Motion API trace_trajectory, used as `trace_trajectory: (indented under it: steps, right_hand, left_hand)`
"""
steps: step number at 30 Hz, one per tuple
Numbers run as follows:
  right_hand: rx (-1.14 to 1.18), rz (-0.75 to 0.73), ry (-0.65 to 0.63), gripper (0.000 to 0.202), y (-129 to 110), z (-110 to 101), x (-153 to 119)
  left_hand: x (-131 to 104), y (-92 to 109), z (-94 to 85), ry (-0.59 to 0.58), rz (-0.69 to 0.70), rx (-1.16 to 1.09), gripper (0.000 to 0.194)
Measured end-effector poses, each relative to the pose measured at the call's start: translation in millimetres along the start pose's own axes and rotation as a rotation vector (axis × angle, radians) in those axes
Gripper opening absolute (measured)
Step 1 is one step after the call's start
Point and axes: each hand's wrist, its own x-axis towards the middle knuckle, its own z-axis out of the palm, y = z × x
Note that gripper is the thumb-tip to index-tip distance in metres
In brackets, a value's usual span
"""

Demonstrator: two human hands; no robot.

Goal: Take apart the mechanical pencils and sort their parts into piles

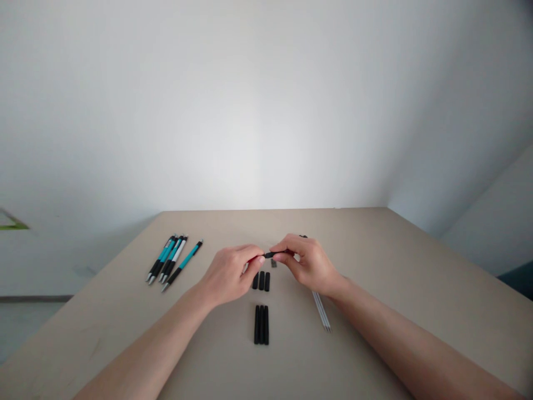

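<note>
Black piece (268, 255), one, is pinched by left fingers (251, 270) and right fingers (290, 242) near six tubes (261, 325).

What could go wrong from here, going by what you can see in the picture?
The small black piece, pinched between the left hand and the right hand, might slip. The right hand could nudge the thin white rods near it. The short black tubes near the left hand might roll if brushed.

Fingers (250, 253) mask the ends of a small black piece (268, 255); the right hand (310, 260) hides part of several slim white rods (321, 311).
</note>
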Motion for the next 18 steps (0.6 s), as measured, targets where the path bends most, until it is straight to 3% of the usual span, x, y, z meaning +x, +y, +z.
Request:
trace_trajectory:
  steps: [6, 12, 18]
  right_hand:
    - [0.022, -0.034, 0.016, 0.013, 2, -3, 0]
    - [0.0, 0.019, 0.015, 0.01, 3, -9, -2]
    - [-0.059, 0.094, 0.101, 0.008, 4, -14, -7]
  left_hand:
    - [0, 0, 0.0, 0.015, -0.018, -0.011, 0.028]
    - [-1, -4, 0.8, 0.021, -0.024, -0.009, 0.026]
    - [-2, -7, 0.5, 0.077, -0.069, 0.003, 0.023]
